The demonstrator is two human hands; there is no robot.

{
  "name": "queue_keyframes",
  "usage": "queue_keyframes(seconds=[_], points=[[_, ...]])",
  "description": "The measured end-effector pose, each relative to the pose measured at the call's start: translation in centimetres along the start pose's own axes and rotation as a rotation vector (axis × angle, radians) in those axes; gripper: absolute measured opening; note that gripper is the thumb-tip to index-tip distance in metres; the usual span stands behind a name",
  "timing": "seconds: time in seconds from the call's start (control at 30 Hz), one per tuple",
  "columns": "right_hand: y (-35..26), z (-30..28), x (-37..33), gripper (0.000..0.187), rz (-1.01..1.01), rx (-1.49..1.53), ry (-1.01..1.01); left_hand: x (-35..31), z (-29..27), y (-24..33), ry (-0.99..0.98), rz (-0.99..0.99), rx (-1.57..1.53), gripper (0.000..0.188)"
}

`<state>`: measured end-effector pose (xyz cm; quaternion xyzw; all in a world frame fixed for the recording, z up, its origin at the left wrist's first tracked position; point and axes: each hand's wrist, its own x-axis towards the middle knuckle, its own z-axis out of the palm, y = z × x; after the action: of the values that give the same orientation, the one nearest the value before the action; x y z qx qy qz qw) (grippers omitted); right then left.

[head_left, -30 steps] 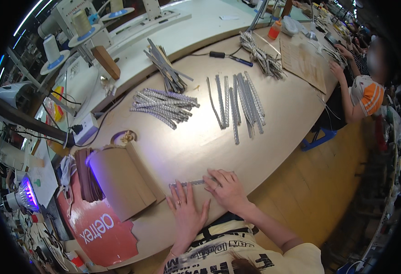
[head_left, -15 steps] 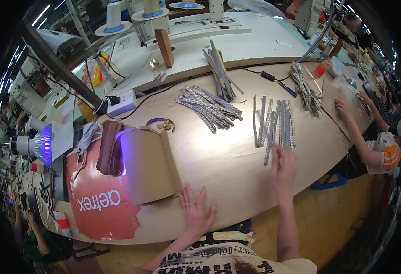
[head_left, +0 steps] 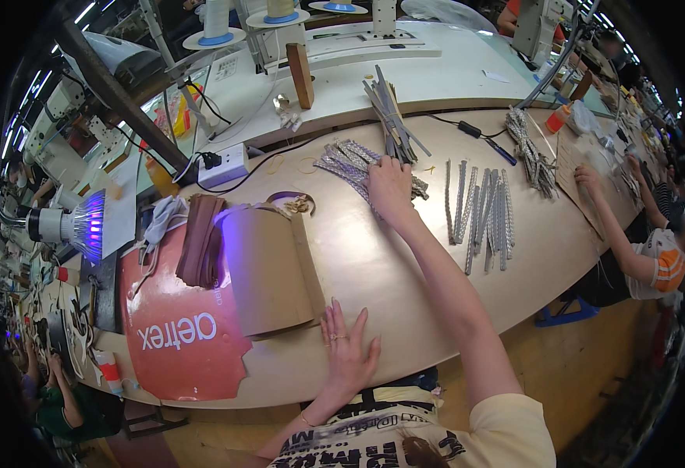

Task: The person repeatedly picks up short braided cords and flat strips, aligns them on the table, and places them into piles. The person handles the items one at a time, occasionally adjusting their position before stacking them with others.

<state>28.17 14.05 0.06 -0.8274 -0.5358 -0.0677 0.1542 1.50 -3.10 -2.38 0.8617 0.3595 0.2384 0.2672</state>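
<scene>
My right hand [head_left: 391,189] reaches over a pile of silver-grey braided strips [head_left: 348,165], its fingers bent down onto them. The fingertips are partly hidden, and how many strips they pinch I cannot tell. To the right of that hand, a row of similar braided strips [head_left: 479,210] lies side by side, lengthwise away from me. My left hand [head_left: 348,349] rests flat near the table's front edge, fingers spread and holding nothing. Beside it is the corner of a curved brown cardboard sheet [head_left: 272,273].
Plain grey strips [head_left: 390,117] stand bundled behind the pile. Another braided bundle [head_left: 530,152] lies at right, near a co-worker's hand [head_left: 590,179]. A red sheet [head_left: 179,335], brown leather strips [head_left: 200,242] and a lit lamp [head_left: 85,226] are at left. A black cable crosses behind.
My right hand has moved from the near end of the strip row, leftward and away from me, onto the pile. My left hand stays flat on the table. The whole view has shifted slightly.
</scene>
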Motion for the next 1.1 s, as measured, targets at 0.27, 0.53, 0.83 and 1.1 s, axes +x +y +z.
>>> queue_keyframes(seconds=[0.27, 0.53, 0.83, 1.1], points=[[2.3, -2.4, -2.9, 0.020, 0.031, 0.244, 0.152, 0.1, 0.2, -0.2, -0.042, 0.051, 0.012, 0.060], [1.7, -6.5, -10.8, 0.030, 0.086, 0.394, -0.095, 0.0, 0.0, -0.3, -0.018, 0.157, 0.056, 0.061], [7.1, -11.5, -24.0, 0.043, 0.170, 0.273, -0.156, 1.8, 0.9, 1.7, -0.418, 0.247, 0.166, 0.071], [45.3, -16.0, -30.6, 0.042, 1.109, -0.142, 0.377, 3.2, 1.1, 2.7, -0.438, 0.255, 0.204, 0.067]])
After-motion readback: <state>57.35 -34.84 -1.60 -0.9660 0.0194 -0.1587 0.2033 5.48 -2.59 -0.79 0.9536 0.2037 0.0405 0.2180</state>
